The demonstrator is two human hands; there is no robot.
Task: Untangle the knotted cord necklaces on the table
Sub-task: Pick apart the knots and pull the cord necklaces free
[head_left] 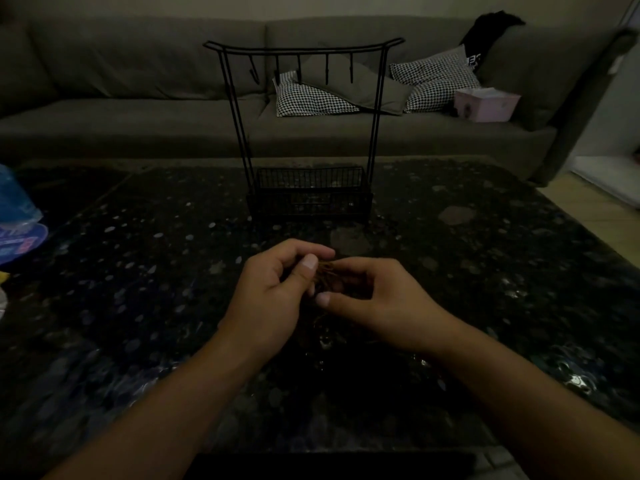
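Dim light filled the room, and a long grey sofa [138, 98] stood at the back with checked pillows [311, 98] and a pink box [486, 103] on it. In front of the sofa was a dark speckled desk [138, 271]. On the desk stood a black wire rack [304, 133] with small hooks on top and a wire basket at the bottom. A blue plastic bag [17, 216] lay at the left edge of the desk. Nearer to the camera, both hands were close together just above the desk. The left hand [273, 292] had its grip curled tight, with the thumb pinching the knotted cord necklaces [329, 275]. The right hand [377, 296] had its grip curled around the same brown knot from the other side. Some cord hung down below the hands, but it was too dark to see it well.
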